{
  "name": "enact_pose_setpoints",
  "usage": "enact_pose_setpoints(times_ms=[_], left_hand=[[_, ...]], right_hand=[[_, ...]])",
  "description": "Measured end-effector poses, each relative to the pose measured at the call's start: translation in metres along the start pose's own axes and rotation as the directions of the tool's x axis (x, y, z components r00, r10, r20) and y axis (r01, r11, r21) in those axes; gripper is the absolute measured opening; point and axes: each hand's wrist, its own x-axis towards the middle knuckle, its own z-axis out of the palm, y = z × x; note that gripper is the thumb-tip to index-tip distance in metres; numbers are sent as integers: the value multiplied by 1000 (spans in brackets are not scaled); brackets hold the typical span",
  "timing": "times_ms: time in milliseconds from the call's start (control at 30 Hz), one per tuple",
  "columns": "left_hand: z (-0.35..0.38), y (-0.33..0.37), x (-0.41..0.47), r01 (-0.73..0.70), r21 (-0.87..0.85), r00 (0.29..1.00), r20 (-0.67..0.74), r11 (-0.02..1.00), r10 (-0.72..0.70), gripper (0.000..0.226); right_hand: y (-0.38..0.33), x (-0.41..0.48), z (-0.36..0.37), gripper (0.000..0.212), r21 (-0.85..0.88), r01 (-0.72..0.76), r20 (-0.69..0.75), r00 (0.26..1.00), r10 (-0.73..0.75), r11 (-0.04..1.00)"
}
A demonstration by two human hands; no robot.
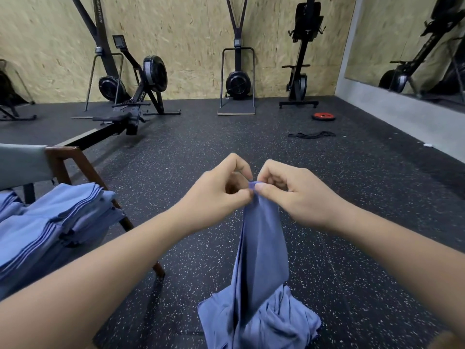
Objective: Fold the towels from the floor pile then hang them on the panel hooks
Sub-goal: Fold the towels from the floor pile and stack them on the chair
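A blue towel [261,245] hangs in front of me, lifted by its top edge. My left hand [216,195] and my right hand [294,192] pinch that edge side by side, fingertips almost touching. The towel's lower part trails into a crumpled pile of blue towels [276,321] on the floor below. A stack of folded blue towels [57,220] lies on a chair at the left. No panel hooks are in view.
The wooden chair [73,162] stands at the left on the dark speckled rubber floor [352,197]. Rowing machines [141,96] and ski machines [236,81] line the far chipboard wall. A red weight plate [323,116] and a black band [312,134] lie at the right.
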Motion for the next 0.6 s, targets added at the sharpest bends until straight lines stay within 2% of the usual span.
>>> enact_pose_setpoints(times_ms=[67,200,267,333,433,600], left_hand=[[10,-14,1,71,-107,996,54,992,-65,26],[31,-35,1,140,-202,987,110,969,-119,20],[40,-44,0,184,-217,979,132,959,-158,27],[48,-54,-1,210,-175,972,144,962,-186,34],[54,-70,-3,248,-87,960,157,965,-233,33],[47,-83,-10,220,48,970,100,974,-224,11]], right_hand=[[-3,1,-1,14,16,-4,-34,999,4,1000],[-5,3,-7,12,-5,-8,-100,995,7,1000],[-5,4,-10,12,-6,-13,-131,991,12,1000],[-3,3,-14,12,-9,-14,-163,987,13,1000],[-2,2,-21,12,-27,-31,-213,977,24,999],[5,1,-38,11,-80,-84,-298,953,57,993]])
